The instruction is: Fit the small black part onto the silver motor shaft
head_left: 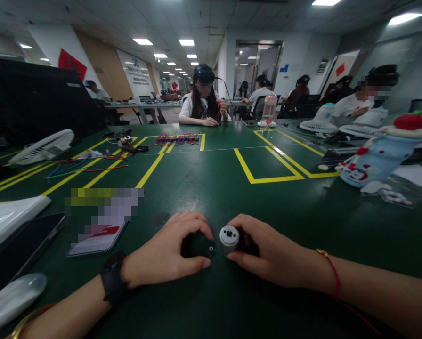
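My right hand (272, 254) grips a short silvery metal cylinder (229, 239), with thumb and forefinger around its side. The cylinder stands upright; its flat end face shows a dark central hole and smaller holes beside it. My left hand (166, 247) is curved into a C, thumb and fingers apart. In the gap between its fingertips lies a tiny metal ring (211, 248), just left of the cylinder. Dark shadow fills the space inside this curl, and I make out nothing held there. A gap separates the fingertips of the two hands.
At left are a phone (101, 230), a dark tablet-like slab (27, 245), and a white mouse (13, 299). Wires (87, 165) and a white fan (43, 147) sit farther back. A blue bottle (373, 155) stands at right. A person (203, 101) works opposite.
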`<control>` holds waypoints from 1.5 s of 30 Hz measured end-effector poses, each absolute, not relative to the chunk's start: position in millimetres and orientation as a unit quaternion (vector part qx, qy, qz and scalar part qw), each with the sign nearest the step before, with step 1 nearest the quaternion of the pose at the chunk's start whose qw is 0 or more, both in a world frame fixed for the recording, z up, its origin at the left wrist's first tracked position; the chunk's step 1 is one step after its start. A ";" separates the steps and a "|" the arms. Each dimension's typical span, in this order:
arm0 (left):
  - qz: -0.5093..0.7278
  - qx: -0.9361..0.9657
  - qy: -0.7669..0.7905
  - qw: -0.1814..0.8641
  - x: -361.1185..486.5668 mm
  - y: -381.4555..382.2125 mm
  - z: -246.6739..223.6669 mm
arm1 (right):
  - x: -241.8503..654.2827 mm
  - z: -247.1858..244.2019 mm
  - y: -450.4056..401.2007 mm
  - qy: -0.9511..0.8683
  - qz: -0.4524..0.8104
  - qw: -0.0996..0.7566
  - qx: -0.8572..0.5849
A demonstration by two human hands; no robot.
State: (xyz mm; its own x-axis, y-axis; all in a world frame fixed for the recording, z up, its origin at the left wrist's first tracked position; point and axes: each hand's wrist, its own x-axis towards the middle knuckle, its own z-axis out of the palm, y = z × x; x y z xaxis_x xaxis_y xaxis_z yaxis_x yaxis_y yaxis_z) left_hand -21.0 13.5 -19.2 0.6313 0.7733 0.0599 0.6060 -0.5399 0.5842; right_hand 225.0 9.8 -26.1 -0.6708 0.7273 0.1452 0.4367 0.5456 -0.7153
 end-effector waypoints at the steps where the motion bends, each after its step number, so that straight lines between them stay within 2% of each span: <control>1: 0.158 0.865 0.397 0.262 -20.3 13.6 -19.8 | 224.9 -26.2 9.9 -0.852 0.331 0.219 -0.342; 8: 0.188 0.865 0.380 0.266 -17.1 14.8 -24.1 | 224.0 -25.8 10.1 -0.852 0.332 0.221 -0.339; 12: 0.270 0.826 0.402 0.289 -13.2 12.5 -15.2 | 222.8 -25.6 10.0 -0.850 0.336 0.219 -0.341; 16: 0.347 0.798 0.414 0.269 -3.7 8.5 -2.9 | 222.0 -25.9 9.7 -0.852 0.335 0.223 -0.336; 24: 0.278 0.834 0.418 0.227 11.3 0.7 4.6 | 220.3 -23.8 9.6 -0.859 0.320 0.206 -0.344; 31: 0.288 0.803 0.425 0.302 6.0 -2.4 2.8 | 221.9 -24.7 9.3 -0.859 0.323 0.214 -0.334; 36: 0.303 0.719 0.498 0.378 -1.4 3.1 -12.2 | 222.3 -24.6 10.8 -0.855 0.335 0.225 -0.324; 45: 0.332 0.662 0.550 0.386 -10.1 14.7 -23.3 | 223.0 -23.8 9.6 -0.850 0.340 0.221 -0.337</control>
State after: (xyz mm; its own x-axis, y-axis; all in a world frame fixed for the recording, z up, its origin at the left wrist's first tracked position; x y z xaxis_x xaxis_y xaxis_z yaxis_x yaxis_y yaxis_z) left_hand -10.1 14.7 -23.3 0.1741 0.9846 0.0136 0.4720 -0.0955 0.8764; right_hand 223.0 9.6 -23.8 -0.6756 0.7226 0.1463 0.4230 0.5424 -0.7258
